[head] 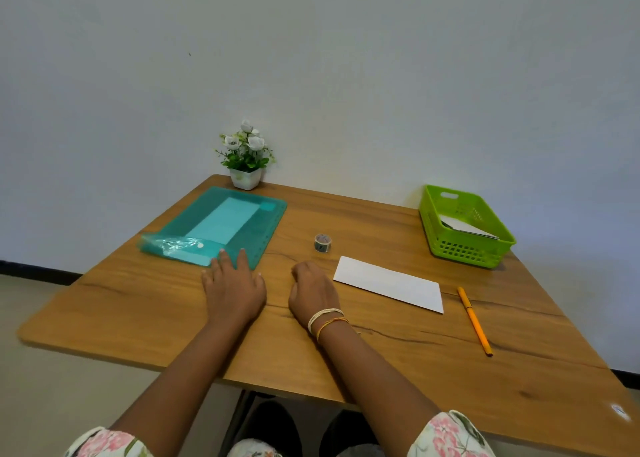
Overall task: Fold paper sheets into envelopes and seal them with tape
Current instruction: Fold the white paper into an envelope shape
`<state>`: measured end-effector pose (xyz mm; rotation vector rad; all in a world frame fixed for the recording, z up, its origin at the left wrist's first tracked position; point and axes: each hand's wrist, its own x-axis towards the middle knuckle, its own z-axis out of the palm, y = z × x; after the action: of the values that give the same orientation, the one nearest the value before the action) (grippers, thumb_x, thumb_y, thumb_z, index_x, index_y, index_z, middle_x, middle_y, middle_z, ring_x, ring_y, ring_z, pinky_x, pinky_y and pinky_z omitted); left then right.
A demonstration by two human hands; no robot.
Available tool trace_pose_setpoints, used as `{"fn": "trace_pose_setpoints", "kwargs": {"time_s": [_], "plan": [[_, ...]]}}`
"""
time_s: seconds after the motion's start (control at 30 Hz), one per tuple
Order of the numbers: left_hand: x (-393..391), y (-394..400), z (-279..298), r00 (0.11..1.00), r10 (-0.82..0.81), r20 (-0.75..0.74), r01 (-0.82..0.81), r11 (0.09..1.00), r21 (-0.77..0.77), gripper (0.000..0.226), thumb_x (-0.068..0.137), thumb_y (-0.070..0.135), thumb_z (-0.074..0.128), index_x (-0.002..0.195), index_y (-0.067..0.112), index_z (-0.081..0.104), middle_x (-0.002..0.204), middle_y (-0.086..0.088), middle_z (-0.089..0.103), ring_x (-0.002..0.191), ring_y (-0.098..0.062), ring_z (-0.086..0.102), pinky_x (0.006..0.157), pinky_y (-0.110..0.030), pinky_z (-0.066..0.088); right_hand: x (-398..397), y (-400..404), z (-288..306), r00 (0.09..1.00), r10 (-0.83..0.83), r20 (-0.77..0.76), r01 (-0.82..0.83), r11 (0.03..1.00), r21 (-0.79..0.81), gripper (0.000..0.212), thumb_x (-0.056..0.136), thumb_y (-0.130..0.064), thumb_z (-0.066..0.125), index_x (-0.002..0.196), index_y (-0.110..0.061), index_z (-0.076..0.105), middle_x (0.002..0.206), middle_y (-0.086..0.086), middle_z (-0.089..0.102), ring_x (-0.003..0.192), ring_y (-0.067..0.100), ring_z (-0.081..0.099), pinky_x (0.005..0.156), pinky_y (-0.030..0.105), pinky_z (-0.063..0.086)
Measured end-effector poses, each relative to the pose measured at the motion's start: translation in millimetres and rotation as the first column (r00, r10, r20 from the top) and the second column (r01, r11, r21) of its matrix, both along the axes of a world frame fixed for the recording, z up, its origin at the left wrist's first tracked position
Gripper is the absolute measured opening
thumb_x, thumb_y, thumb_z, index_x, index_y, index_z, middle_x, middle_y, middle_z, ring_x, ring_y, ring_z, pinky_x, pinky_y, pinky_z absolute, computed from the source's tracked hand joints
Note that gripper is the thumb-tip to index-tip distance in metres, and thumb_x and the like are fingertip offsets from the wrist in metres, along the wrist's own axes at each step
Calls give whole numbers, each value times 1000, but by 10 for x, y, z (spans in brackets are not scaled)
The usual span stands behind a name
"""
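A folded white paper sheet [389, 284] lies flat on the wooden table [398, 370], right of centre. Behind it stands a small roll of tape [322, 243]. A teal plastic folder [221, 226] with white sheets inside lies at the left. My left hand [232, 288] rests flat on the table, its straight fingertips touching the folder's near edge. My right hand [313, 292] rests on the table just left of the folded paper, fingers curled under, holding nothing that I can see.
A green plastic basket [465, 226] with folded white paper inside stands at the back right. An orange pen [473, 319] lies right of the folded sheet. A small white pot of artificial flowers [246, 157] stands at the back by the wall.
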<state>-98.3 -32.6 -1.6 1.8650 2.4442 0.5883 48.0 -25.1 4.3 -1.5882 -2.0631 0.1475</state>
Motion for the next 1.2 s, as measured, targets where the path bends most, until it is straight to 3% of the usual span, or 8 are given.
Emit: {"fn": "trace_pose_setpoints", "kwargs": {"time_s": [0.2,0.43,0.57,0.67,0.8,0.93,1.1,1.2], "plan": [[57,-13,1,944,-329,-2,324,930,175,48,96,27,45,141,12,43,130,-9,58,115,-25,55,94,-39,43,-96,191,-51,995,11,-99,-1,994,106,29,95,-14,40,118,-10,57,112,10,59,100,23,56,82,31,47],[-21,-57,-10,836,-503,219,440,854,277,42,91,22,44,131,24,55,127,-2,63,112,-21,59,92,-37,50,-159,318,-14,988,94,-125,-64,972,224,34,96,-19,40,125,-8,55,123,11,58,111,26,55,92,38,50],[-135,-23,-12,887,-409,214,316,875,366,38,85,2,53,118,14,66,130,-8,61,122,-24,55,104,-39,43,-201,406,-23,986,152,60,-158,982,107,45,99,-34,37,139,-15,43,142,8,47,132,23,41,111,46,33],[-288,-45,-5,935,-303,187,205,887,413,38,79,-5,56,111,10,69,129,-13,60,121,-30,53,105,-44,41,-227,435,-25,982,149,120,-152,988,13,51,97,-36,41,144,-17,36,142,8,46,132,24,40,112,47,26],[-427,-95,42,977,-175,124,100,883,459,40,82,-4,55,119,9,62,135,-16,54,129,-30,46,111,-52,29,-228,418,19,979,149,137,-151,988,7,52,90,-21,53,140,-17,39,125,6,50,118,24,46,105,41,36],[-473,-111,86,970,-114,216,-4,877,481,34,96,9,44,128,10,54,132,-11,56,129,-25,47,115,-51,18,-165,353,72,979,196,55,-198,980,34,38,80,-1,59,114,-16,56,112,5,54,103,25,52,88,36,49],[-473,-161,108,931,-153,333,-25,879,475,28,100,21,42,102,11,68,88,-7,71,81,-24,62,96,-51,43,-60,285,98,989,124,86,-126,992,9,34,77,3,54,102,-18,60,104,5,60,94,28,56,77,32,46],[-520,-110,78,939,-112,326,-24,922,386,17,89,17,56,85,11,72,100,-8,70,93,-26,62,98,-51,42,-42,210,154,988,84,130,-84,996,-5,29,74,-9,55,100,-18,65,102,3,66,94,26,58,83,31,45]]}}
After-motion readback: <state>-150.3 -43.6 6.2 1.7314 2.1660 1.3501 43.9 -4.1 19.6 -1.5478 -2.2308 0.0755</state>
